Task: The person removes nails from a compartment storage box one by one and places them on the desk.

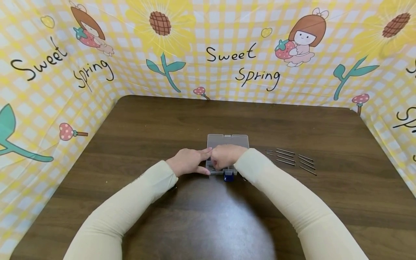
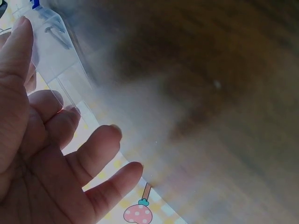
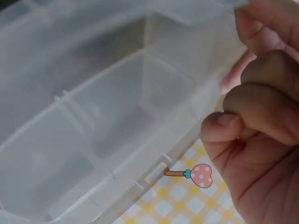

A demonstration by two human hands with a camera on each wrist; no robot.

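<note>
A clear plastic box point(image 1: 240, 140) lies on the table with its lid raised at the back. At its left end rests my left hand point(image 1: 186, 161), thumb along the front corner and fingers spread near the lid. Over the compartments is my right hand point(image 1: 225, 156), its fingers curled; whatever its fingertips may hold is hidden. Dividers of the box point(image 3: 100, 116) show in the right wrist view, beside the curled fingers. Inside the box, a nail-like metal piece point(image 2: 57, 36) is visible in the left wrist view. A blue tab point(image 1: 229, 177) sits at the box's front.
Several thin nail-like metal rods point(image 1: 286, 161) lie in rows right of the box. The brown wooden table point(image 1: 162, 119) meets a yellow checked cloth point(image 1: 227, 43) at the back and sides.
</note>
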